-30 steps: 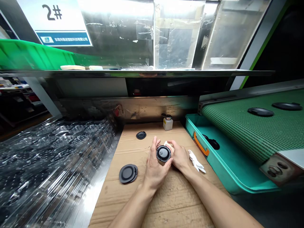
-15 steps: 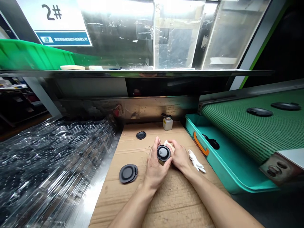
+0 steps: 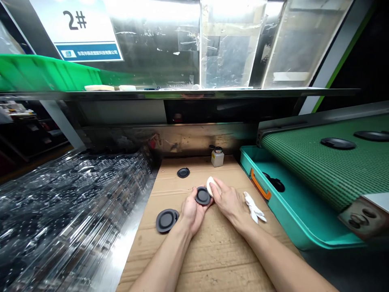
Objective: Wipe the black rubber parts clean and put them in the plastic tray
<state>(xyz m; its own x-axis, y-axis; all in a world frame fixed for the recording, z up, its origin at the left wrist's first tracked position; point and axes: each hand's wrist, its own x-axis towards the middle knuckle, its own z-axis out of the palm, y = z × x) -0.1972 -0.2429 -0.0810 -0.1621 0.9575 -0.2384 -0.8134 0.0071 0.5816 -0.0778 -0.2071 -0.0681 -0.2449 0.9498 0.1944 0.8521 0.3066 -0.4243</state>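
Big black "2#" [image 3: 74,20] printed on the white rectangular sign [image 3: 97,26], top left. White Chinese characters [image 3: 97,53], roughly 东莞市…科技有限公司, are set on its blue bottom band [image 3: 89,58] beside a tiny logo [image 3: 68,53]. Yellow label [image 3: 213,158] on the squarish whitish bottle [image 3: 219,160] can't be read, too small.

Assessed as a factory workstation — on the evidence of a green conveyor belt [image 3: 310,170] at right, similar black round parts [image 3: 166,221] on belt and cardboard worktop [image 3: 231,259], a teal bin [image 3: 281,215], stacked clear plastic trays [image 3: 75,194], and a sign [image 3: 82,30] marked "2#" above a metal shelf [image 3: 212,94].
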